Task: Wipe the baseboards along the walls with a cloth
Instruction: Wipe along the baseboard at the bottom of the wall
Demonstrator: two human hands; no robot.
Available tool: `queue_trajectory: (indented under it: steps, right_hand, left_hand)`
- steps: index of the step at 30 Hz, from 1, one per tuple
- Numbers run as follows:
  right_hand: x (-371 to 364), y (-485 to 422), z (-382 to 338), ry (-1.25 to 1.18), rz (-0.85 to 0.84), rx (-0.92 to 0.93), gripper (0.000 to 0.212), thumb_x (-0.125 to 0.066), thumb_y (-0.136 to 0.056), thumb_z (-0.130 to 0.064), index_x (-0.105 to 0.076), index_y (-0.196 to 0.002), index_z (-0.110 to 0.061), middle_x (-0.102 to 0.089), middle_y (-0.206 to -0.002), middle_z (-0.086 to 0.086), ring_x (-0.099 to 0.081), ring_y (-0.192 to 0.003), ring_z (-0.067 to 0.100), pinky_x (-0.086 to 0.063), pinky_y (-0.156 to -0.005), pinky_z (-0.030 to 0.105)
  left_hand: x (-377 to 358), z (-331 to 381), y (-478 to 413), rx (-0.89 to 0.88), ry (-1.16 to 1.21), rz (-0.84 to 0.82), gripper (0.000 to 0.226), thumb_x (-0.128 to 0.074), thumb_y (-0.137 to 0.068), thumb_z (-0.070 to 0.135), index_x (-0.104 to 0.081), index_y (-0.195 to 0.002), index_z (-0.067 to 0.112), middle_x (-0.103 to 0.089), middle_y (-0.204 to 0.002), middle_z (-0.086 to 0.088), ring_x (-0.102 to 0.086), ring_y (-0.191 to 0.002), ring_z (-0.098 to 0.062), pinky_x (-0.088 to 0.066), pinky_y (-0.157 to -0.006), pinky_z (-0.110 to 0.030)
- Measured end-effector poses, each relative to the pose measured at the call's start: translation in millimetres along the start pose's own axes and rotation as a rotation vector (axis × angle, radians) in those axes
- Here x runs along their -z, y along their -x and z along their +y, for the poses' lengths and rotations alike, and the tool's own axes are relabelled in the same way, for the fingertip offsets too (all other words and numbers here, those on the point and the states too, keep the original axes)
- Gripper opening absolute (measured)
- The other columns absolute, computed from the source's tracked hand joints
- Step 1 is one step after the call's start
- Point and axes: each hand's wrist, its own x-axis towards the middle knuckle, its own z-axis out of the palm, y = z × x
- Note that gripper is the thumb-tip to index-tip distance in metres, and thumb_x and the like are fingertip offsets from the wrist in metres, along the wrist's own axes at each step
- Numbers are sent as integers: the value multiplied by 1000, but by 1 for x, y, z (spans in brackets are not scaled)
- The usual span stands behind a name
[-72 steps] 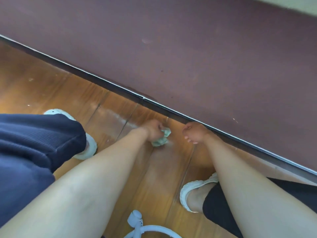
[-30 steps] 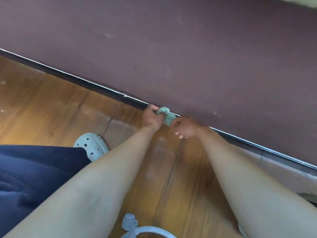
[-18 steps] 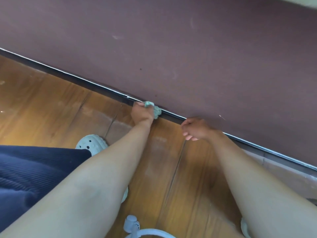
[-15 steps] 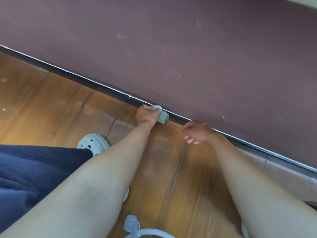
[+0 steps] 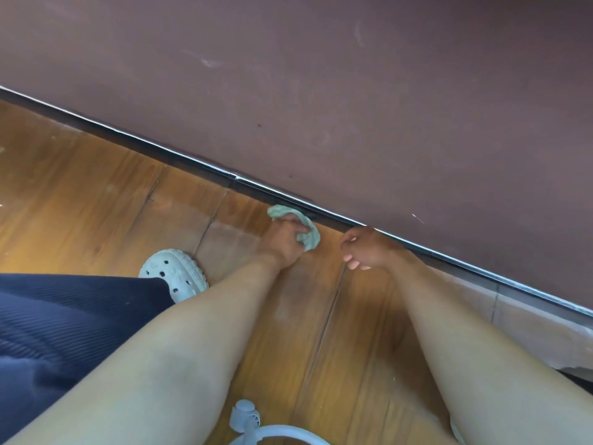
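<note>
Left hand point(image 5: 282, 240): fingers curled around a bunched pale green cloth point(image 5: 310, 237).
Cloth: on the wooden floor point(image 5: 80, 203) just beside the dark baseboard point(image 5: 128, 142); it seems to touch the strip, though the angle leaves this unsure.
Right hand point(image 5: 365, 248): near the baseboard, fingers loosely curled, holding nothing.
Wall point(image 5: 385, 107): maroon, scuffed.
Shoe point(image 5: 175, 274): pale clog, left of the arms.

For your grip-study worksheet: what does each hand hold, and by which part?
The left hand grips the crumpled pale green cloth round its middle. The right hand holds nothing.
</note>
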Motion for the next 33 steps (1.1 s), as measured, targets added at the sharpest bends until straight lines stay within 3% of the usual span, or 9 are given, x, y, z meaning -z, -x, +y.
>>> queue_trajectory:
  steps: [3, 6, 9, 17, 21, 25, 28, 31, 33]
  right_hand:
    - [3, 1, 6, 13, 9, -14, 27, -44, -92, -15, -66, -105, -6, -74, -99, 14, -75, -86, 24, -59, -82, 37]
    - [8, 5, 11, -6, 23, -8, 26, -45, -91, -15, -67, -103, -8, -75, -97, 12, -74, -84, 21, -59, -81, 37]
    - [10, 11, 20, -28, 34, -13, 24, -46, -93, -15, -66, -104, -10, -74, -97, 8, -74, -83, 19, -58, -81, 36]
    - [4, 20, 42, 15, 1, -74, 20, -46, -93, -17, -65, -101, -15, -74, -96, 7, -74, -85, 20, -57, -77, 33]
    - [11, 26, 37, 4, 19, 0, 19, -47, -93, -16, -66, -96, -15, -74, -96, 8, -74, -88, 23, -54, -77, 32]
    - [22, 30, 50, -14, 29, -15, 18, -47, -93, -17, -65, -98, -18, -73, -94, 6, -74, -88, 23, -56, -80, 34]
    - [26, 34, 63, -31, 37, -46, 21, -47, -95, -18, -64, -107, -15, -73, -95, 5, -73, -90, 23, -56, -80, 33]
    - [28, 42, 72, -50, 39, -67, 23, -46, -96, -17, -64, -109, -12, -73, -100, 9, -73, -92, 25, -55, -80, 33]
    - [30, 43, 75, -38, 44, -78, 25, -46, -95, -15, -65, -109, -10, -73, -101, 11, -73, -87, 24, -55, -77, 32]
  left_hand:
    - [0, 5, -1, 0, -121, 52, 32, -68, -87, 21, -73, -119, 21, -61, -130, -2, -59, -120, -26, -45, -104, -31]
    - [17, -4, -6, 296, -251, 308, 45, -66, -90, 27, -60, -133, 13, -51, -139, -14, -56, -122, -33, -43, -104, -34]
    - [38, -15, -12, 492, -350, 214, 54, -64, -90, 29, -49, -140, 13, -38, -146, -14, -52, -125, -36, -43, -104, -39]
    - [-20, 17, 1, -75, -163, -170, 46, -65, -86, 11, -67, -132, 16, -51, -140, -6, -52, -127, -25, -37, -114, -30]
    - [-14, 22, -7, 220, 159, 303, 28, -60, -89, 19, -69, -113, 11, -68, -117, -11, -64, -107, -24, -49, -99, -32]
    - [18, 6, -26, 647, 806, 683, 31, -65, -78, 29, -49, -103, 17, -67, -106, -17, -71, -87, -32, -62, -82, -50]
    - [25, 45, -17, 604, 1091, 587, 24, -59, -94, 7, -46, -113, 15, -59, -93, -4, -66, -76, -21, -63, -75, -45]
    - [2, 66, -9, 447, 764, 347, 26, -61, -90, 12, -48, -110, 22, -64, -98, -4, -70, -91, -27, -61, -85, -48]
    - [-16, 80, 1, 348, 502, 168, 22, -64, -92, 19, -49, -108, 23, -66, -104, -3, -68, -98, -25, -57, -93, -39]
